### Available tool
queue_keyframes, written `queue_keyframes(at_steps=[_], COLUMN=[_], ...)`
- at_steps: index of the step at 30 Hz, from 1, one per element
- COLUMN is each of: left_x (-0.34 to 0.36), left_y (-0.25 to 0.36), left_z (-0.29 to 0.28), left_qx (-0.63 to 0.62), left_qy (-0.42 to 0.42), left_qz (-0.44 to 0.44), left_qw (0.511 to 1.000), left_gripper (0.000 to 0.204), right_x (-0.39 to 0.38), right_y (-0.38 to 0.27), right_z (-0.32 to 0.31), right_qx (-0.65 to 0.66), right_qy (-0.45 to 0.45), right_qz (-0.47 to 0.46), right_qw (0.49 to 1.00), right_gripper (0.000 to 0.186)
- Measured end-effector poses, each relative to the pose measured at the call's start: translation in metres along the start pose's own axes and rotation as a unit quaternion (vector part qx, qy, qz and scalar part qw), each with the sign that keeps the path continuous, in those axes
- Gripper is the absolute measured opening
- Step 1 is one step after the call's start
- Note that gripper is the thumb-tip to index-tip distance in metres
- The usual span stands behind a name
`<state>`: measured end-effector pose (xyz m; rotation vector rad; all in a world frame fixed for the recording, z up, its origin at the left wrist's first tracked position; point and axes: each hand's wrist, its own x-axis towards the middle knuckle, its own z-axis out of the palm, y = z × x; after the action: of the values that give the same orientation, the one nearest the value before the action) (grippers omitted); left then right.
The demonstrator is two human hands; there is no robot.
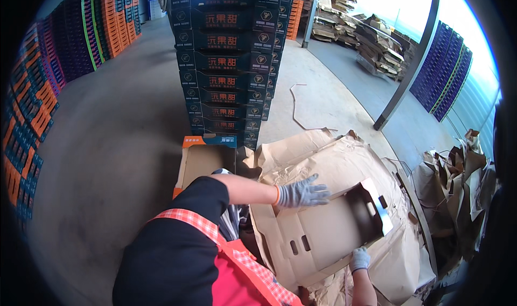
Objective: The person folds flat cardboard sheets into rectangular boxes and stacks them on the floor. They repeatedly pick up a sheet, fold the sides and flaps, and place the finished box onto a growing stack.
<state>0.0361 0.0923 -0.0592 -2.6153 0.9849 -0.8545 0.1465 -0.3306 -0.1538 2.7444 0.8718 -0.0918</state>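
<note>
The left hand, in a grey knit glove, lies spread flat with fingers extended on the upper edge of a flattened brown carton blank at centre frame, pressing it rather than gripping it. The right hand, also gloved, sits at the lower right of the frame and is curled around the blank's near edge, apparently pinching the cardboard between thumb and fingers, though the thumb itself is hidden. The blank lies directly between the two hands, tilted, with its dark printed end panel and handle cut-outs raised toward the right. Judging by this, the step in hand seems to be opening or folding the flat blank into a box; the next move would likely call for the left hand to hold one panel down while the right hand swings the raised end upright along its crease. Beneath the blank spreads a heap of crumpled brown paper sheets on the concrete floor. Just left of the person's arm stands an open box with an orange rim, already formed. Beyond it, at upper centre, rises a tall stack of dark printed cartons. Stacked orange and purple crates line the left edge, and more flattened cardboard is piled at upper right.
</note>
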Motion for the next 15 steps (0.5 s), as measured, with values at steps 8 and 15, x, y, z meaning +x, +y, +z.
queue_keyframes(at_steps=[8, 15], left_x=[0.006, 0.070], left_y=[-0.007, -0.004], left_z=[0.099, 0.032], left_qx=[0.021, -0.264], left_qy=[-0.385, -0.181], left_qz=[0.384, -0.148], left_qw=[0.839, 0.936], left_gripper=[0.032, 0.030], right_x=[-0.093, -0.059], right_y=[-0.097, -0.064], right_z=[-0.049, -0.098], right_qx=[0.124, 0.370], right_qy=[0.020, 0.331], right_qz=[-0.222, 0.049], right_qw=[0.967, 0.866], right_gripper=[0.055, 0.024])
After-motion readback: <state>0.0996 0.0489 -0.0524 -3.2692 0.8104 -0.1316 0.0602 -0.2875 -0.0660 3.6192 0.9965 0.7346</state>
